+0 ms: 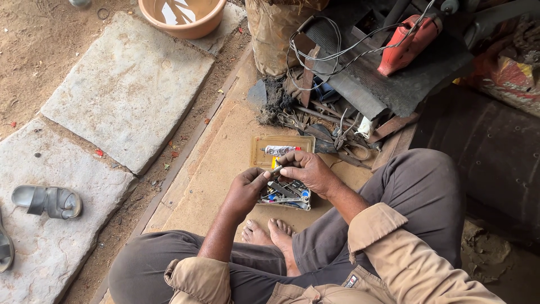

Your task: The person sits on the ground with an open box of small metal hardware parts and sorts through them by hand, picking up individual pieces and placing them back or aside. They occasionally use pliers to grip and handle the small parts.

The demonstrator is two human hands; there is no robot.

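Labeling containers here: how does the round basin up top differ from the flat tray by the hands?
The basin is round, deep and orange-tan, with liquid inside; the tray is rectangular, shallow and clear amber, holding a small tube. The basin sits on a stone slab; the tray lies on the board by the left hand. Both are open-topped.

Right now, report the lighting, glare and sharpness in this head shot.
Head view: soft, even daylight with no hard shadows; the basin of water shows a bright reflection; the right side around the dark barrel falls into deep shade. The left hand and right hand are sharp, but the small part pinched between them is too tiny to identify.
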